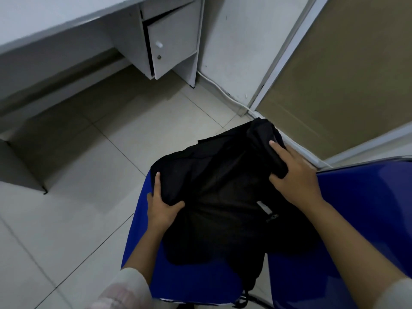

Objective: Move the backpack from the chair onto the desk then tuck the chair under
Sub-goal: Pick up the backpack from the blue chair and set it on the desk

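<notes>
A black backpack (223, 192) lies flat on the seat of a blue chair (196, 284) in the lower middle of the head view. My left hand (162, 206) grips a fold of fabric at the backpack's left edge. Over on the right side my right hand (296, 175) is closed on the bunched upper corner. The chair's blue backrest (347, 210) stands at the right. A light grey desk (55, 21) runs across the upper left, with open floor between it and the chair.
Under the desk's right end hangs a cabinet (171, 41) whose door stands slightly ajar. A white cable (220, 90) runs along the wall base. A tan door or panel (343, 81) with a pale frame stands close behind the chair. Tiled floor (89, 197) lies to the left.
</notes>
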